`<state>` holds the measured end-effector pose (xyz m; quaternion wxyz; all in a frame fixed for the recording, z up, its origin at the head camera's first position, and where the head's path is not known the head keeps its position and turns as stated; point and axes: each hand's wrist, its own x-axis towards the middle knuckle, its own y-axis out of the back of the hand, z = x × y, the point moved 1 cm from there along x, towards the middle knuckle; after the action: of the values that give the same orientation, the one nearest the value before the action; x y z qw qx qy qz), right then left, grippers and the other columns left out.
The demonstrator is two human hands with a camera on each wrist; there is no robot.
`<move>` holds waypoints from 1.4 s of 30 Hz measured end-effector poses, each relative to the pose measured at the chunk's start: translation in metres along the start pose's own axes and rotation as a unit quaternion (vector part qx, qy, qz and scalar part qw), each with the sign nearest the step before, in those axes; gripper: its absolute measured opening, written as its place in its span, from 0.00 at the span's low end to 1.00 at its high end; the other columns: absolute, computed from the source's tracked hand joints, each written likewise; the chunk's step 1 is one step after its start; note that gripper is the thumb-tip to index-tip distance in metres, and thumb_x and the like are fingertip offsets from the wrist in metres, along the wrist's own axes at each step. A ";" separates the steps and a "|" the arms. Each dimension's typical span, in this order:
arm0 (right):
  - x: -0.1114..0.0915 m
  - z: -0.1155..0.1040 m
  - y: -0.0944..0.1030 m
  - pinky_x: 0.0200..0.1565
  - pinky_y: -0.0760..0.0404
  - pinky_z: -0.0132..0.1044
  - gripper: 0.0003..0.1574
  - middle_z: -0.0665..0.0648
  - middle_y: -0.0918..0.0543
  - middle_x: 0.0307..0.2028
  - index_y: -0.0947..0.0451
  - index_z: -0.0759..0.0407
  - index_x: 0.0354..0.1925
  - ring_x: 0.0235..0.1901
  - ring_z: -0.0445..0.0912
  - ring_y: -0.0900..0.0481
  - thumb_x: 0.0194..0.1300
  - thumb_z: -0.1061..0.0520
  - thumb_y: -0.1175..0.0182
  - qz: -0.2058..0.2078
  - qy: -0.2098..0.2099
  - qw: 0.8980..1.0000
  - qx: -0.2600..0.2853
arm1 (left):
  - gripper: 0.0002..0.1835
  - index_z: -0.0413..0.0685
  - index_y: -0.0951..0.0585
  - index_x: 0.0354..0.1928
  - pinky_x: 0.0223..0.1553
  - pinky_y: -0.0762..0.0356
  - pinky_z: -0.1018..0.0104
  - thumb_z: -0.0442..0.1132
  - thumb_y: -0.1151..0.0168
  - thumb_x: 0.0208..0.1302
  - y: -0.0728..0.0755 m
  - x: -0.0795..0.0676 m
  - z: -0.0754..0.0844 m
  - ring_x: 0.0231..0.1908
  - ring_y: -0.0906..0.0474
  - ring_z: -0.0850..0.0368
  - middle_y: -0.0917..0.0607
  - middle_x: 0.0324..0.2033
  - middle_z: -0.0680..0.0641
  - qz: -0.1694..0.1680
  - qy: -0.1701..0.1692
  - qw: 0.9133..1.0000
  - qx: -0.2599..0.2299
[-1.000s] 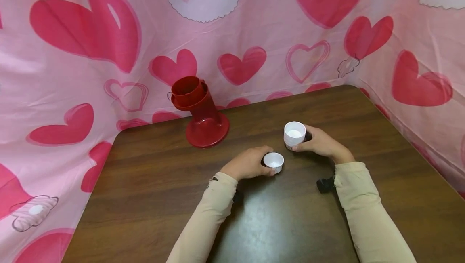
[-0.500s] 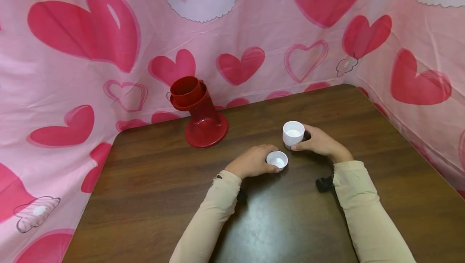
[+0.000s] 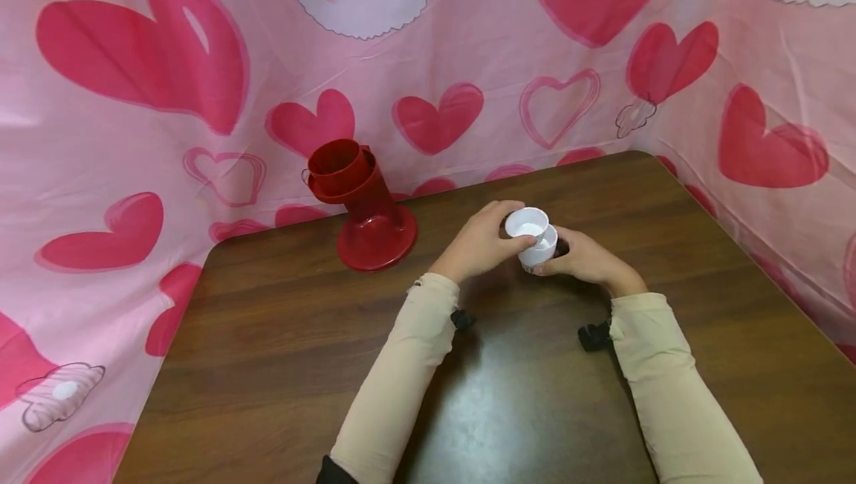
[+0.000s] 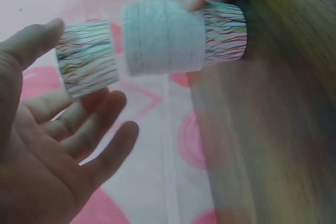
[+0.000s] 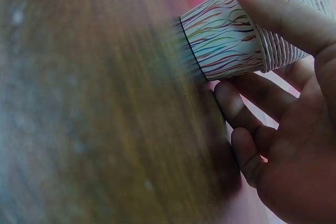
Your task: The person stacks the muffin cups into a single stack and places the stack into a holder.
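My left hand (image 3: 483, 240) pinches a small white paper cup (image 4: 88, 59) with colourful wavy lines, thumb on one side and fingers on the other. It holds this cup right over the open top of a stack of matching paper cups (image 4: 163, 35), with a narrow gap showing between them in the left wrist view. My right hand (image 3: 588, 265) grips the stack (image 5: 226, 38) from the right, thumb across the stacked rims. The stack stands upright on the wooden table, its patterned lowest cup at the tabletop. From the head, the held cup overlaps the stack's mouth.
A shiny red stand (image 3: 377, 235) with a round base and slanted tube stands at the back left of the brown wooden table (image 3: 301, 365). A red cylindrical cup (image 3: 341, 164) sits at its top. Pink heart-print cloth (image 3: 441, 53) hangs behind and at the sides.
My left hand has lifted the single cup and carried it away from me and slightly right, to above the stack. My right hand keeps holding the stack in place.
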<state>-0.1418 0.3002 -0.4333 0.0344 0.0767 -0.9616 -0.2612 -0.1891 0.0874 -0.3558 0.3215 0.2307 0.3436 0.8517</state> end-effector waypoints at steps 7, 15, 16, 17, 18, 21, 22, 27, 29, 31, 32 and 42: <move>0.004 -0.001 -0.006 0.56 0.28 0.53 0.42 0.64 0.19 0.54 0.30 0.65 0.65 0.53 0.56 0.25 0.59 0.54 0.24 -0.004 0.011 1.000 0.005 | 0.35 0.46 0.27 0.69 0.50 0.25 0.67 0.53 0.30 0.64 -0.010 0.010 0.001 0.50 0.25 0.59 0.24 0.60 0.50 -0.022 0.028 0.999 0.001; 0.005 -0.003 -0.006 0.56 0.28 0.51 0.42 0.65 0.19 0.54 0.31 0.68 0.65 0.53 0.55 0.24 0.59 0.56 0.24 -0.008 0.011 1.000 0.017 | 0.34 0.48 0.27 0.69 0.52 0.27 0.66 0.50 0.29 0.64 -0.018 0.012 -0.002 0.52 0.26 0.60 0.23 0.61 0.51 0.001 0.032 0.999 -0.022; 0.004 -0.003 -0.006 0.56 0.28 0.51 0.42 0.65 0.19 0.54 0.31 0.68 0.65 0.53 0.55 0.24 0.59 0.56 0.24 -0.008 0.010 1.000 0.018 | 0.34 0.48 0.27 0.69 0.53 0.27 0.66 0.50 0.29 0.64 -0.019 0.012 -0.003 0.53 0.26 0.60 0.23 0.61 0.51 0.004 0.032 0.999 -0.027; 0.004 -0.003 -0.006 0.56 0.28 0.50 0.42 0.65 0.19 0.54 0.31 0.68 0.65 0.53 0.55 0.24 0.59 0.57 0.25 -0.008 0.010 1.000 0.019 | 0.34 0.49 0.27 0.69 0.53 0.28 0.66 0.50 0.29 0.64 -0.021 0.012 -0.003 0.53 0.26 0.60 0.23 0.62 0.51 0.007 0.032 0.999 -0.030; 0.003 -0.003 -0.006 0.56 0.28 0.50 0.42 0.65 0.20 0.54 0.31 0.68 0.65 0.53 0.55 0.24 0.59 0.57 0.25 -0.007 0.009 1.000 0.017 | 0.34 0.49 0.27 0.69 0.53 0.28 0.66 0.50 0.28 0.64 -0.023 0.012 -0.004 0.53 0.26 0.60 0.23 0.62 0.51 0.009 0.031 0.999 -0.033; 0.002 -0.003 -0.006 0.54 0.28 0.48 0.41 0.65 0.20 0.54 0.31 0.68 0.65 0.52 0.55 0.25 0.59 0.57 0.25 -0.009 0.007 1.000 0.014 | 0.34 0.51 0.27 0.69 0.53 0.28 0.65 0.50 0.28 0.64 -0.027 0.009 -0.009 0.54 0.27 0.61 0.23 0.62 0.52 0.010 0.038 0.998 -0.039; 0.003 -0.003 -0.007 0.54 0.27 0.48 0.41 0.65 0.21 0.54 0.31 0.68 0.65 0.52 0.55 0.25 0.59 0.56 0.24 -0.011 0.007 1.000 0.014 | 0.34 0.51 0.27 0.69 0.53 0.28 0.65 0.50 0.28 0.64 -0.028 0.008 -0.011 0.54 0.27 0.61 0.23 0.63 0.52 0.009 0.041 0.998 -0.039; 0.005 -0.005 -0.009 0.53 0.28 0.49 0.44 0.65 0.22 0.55 0.31 0.68 0.66 0.52 0.55 0.27 0.58 0.56 0.24 -0.018 0.008 1.000 0.021 | 0.35 0.52 0.27 0.69 0.54 0.28 0.64 0.49 0.26 0.62 -0.032 0.002 -0.022 0.55 0.27 0.61 0.23 0.63 0.52 0.010 0.055 0.997 -0.059; 0.006 -0.005 -0.010 0.54 0.28 0.49 0.45 0.65 0.22 0.56 0.32 0.68 0.67 0.53 0.55 0.27 0.58 0.56 0.24 -0.020 0.012 1.000 0.018 | 0.35 0.51 0.26 0.69 0.52 0.27 0.65 0.47 0.25 0.61 -0.035 0.001 -0.025 0.53 0.26 0.60 0.22 0.61 0.52 0.014 0.062 0.994 -0.084; 0.007 -0.005 -0.010 0.55 0.28 0.49 0.45 0.65 0.22 0.56 0.32 0.69 0.67 0.53 0.55 0.27 0.58 0.56 0.24 -0.023 0.017 1.000 0.012 | 0.34 0.51 0.25 0.68 0.49 0.25 0.66 0.45 0.25 0.61 -0.038 0.000 -0.028 0.50 0.25 0.61 0.21 0.58 0.52 0.018 0.072 0.990 -0.123; 0.007 -0.004 -0.009 0.54 0.28 0.49 0.45 0.65 0.22 0.56 0.31 0.68 0.67 0.53 0.55 0.27 0.58 0.55 0.24 -0.023 0.018 1.000 0.009 | 0.34 0.50 0.25 0.68 0.47 0.25 0.66 0.44 0.25 0.61 -0.040 0.000 -0.030 0.48 0.24 0.61 0.20 0.57 0.53 0.020 0.076 0.986 -0.145; 0.004 0.014 0.007 0.54 0.27 0.51 0.46 0.66 0.23 0.58 0.34 0.69 0.68 0.53 0.56 0.27 0.60 0.54 0.25 -0.034 0.012 0.999 -0.011 | 0.33 0.55 0.25 0.69 0.47 0.24 0.66 0.46 0.25 0.61 -0.065 0.010 -0.033 0.50 0.24 0.63 0.20 0.56 0.57 0.029 0.085 0.974 -0.207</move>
<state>-0.1483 0.3123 -0.4417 0.0383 0.1118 -0.9551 -0.2717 -0.1908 0.1161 -0.4231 0.3067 0.0954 0.1788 0.9300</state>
